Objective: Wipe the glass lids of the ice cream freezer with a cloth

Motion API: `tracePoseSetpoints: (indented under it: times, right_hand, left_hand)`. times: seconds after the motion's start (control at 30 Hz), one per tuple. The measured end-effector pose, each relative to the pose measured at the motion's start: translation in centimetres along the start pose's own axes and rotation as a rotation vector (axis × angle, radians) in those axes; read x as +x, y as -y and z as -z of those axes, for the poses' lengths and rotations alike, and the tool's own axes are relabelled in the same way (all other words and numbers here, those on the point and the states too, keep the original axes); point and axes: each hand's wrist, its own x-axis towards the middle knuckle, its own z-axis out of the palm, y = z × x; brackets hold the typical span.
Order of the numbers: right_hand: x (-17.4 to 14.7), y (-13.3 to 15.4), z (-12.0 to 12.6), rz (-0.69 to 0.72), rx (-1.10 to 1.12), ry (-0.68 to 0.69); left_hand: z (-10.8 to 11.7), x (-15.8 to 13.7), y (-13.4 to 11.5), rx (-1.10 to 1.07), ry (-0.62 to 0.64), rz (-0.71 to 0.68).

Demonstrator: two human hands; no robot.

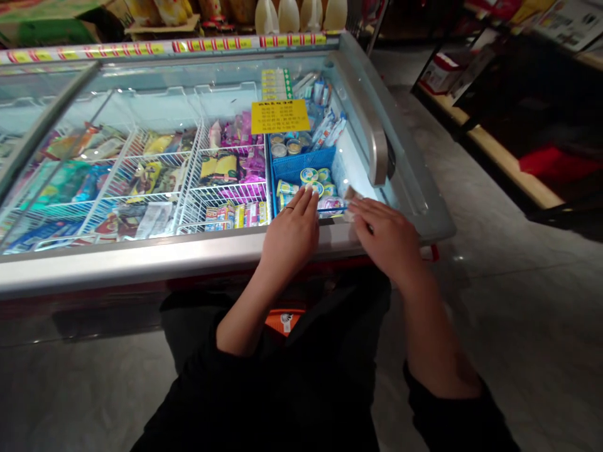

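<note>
A chest freezer with a glass top stands in front of me, its silver front rim [141, 260] running across the view. My left hand [294, 226] lies flat at this rim with the fingers stretched out over the glass, holding nothing. To its right, my right hand [389, 238] presses a crumpled pale cloth [349, 199] against the glass near the front right corner. Only a small part of the cloth shows past the fingers. Under the glass near both hands, a blue basket [301, 164] holds several round tubs [309, 176].
A yellow sign [279, 117] with dark writing is on the glass. White wire baskets [188, 188] of packaged goods fill the freezer. A curved grey handle [378, 150] stands up at its right end. Goods line the back ledge, and a shelf rack [499, 154] stands at right.
</note>
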Motion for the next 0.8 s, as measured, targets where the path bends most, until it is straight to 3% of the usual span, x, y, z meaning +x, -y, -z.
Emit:
tracePoseSetpoints:
  times: [0.1, 0.17, 0.33, 0.5, 0.6, 0.7, 0.8]
  right_hand:
    - [-0.1, 0.3, 0.3, 0.084, 0.141, 0.065]
    - [0.0, -0.9, 0.7, 0.036, 0.156, 0.046]
    - [0.0, -3.7, 0.5, -0.136, -0.041, -0.121]
    - [-0.9, -3.4, 1.3, -0.069, 0.023, -0.022]
    - [-0.5, -3.9, 1.7, -0.111, 0.027, -0.031]
    - [0.5, -3.2, 0.7, -0.125, -0.039, -0.041]
    - [1.1, -1.0, -0.4, -0.034, -0.007, 0.024]
  left_hand:
    - [0.0, 0.0, 0.0, -0.001, -0.013, 0.0]
    - [0.0, 0.0, 0.0, 0.001, -0.01, 0.005]
    - [0.1, 0.0, 0.0, -0.013, -0.007, -0.002]
    - [0.1, 0.0, 0.0, -0.028, -0.013, 0.001]
    - [0.1, 0.0, 0.1, -0.035, -0.015, -0.001]
    - [0.1, 0.0, 0.1, -0.037, -0.006, -0.007]
    - [0.2, 0.0, 0.0, -0.039, -0.008, -0.009]
